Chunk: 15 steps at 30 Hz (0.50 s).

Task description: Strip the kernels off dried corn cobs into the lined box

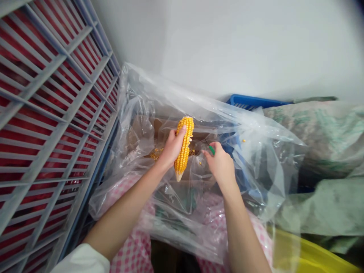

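Wrapped round an ear of corn [183, 151], my left hand [172, 147] holds it tilted, with the pale pointed end down. Along the ear's right side some kernels stick out or are gone. To the right, my right hand [221, 161] is closed on a small screwdriver-like tool [211, 149] with a green handle and a thin dark shaft. The shaft's tip points up and left, apart from the ear. Below both hands, loose kernels [156, 153] lie inside a clear plastic bag [173, 197] that is spread open over a cardboard box.
Stacked grey plastic crates [57, 113] with red contents rise on the left. A blue basket [256, 102] stands behind the bag at right, beside woven sacks [318, 132]. A yellow container [318, 252] is at lower right. A white wall [227, 45] closes the back.
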Available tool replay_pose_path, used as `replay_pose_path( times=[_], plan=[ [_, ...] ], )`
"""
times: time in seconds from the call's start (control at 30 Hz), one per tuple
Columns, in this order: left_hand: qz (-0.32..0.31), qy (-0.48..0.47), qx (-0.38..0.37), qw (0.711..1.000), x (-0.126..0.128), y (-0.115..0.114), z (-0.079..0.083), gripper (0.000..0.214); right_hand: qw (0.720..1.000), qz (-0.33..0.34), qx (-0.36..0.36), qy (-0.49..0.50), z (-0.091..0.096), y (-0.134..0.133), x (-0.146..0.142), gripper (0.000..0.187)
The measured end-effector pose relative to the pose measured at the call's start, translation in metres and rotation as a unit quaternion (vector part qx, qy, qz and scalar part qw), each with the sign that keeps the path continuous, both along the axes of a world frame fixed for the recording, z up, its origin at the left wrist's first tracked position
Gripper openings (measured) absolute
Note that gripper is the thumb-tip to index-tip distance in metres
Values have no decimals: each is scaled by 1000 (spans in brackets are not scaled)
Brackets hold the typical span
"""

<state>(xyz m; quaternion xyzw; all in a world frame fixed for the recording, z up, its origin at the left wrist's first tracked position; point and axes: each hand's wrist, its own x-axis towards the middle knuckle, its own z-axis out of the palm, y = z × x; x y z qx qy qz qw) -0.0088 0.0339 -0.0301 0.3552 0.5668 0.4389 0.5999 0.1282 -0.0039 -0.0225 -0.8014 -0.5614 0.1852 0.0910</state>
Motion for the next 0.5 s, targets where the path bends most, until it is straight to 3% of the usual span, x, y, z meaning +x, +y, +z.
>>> replay_pose_path(
  times=[0.13,0.23,0.5],
  plan=[
    [5,10,-7,1000,2,1,-1,42,975,-4,109,194,1,-1,-4,35],
    [6,15,3,1000,2,0,-2,40,949,3,127,288,4,-6,-16,36],
    [8,5,9,1000,3,-1,-4,44,935,1,121,333,2,-12,-31,34]
  ],
)
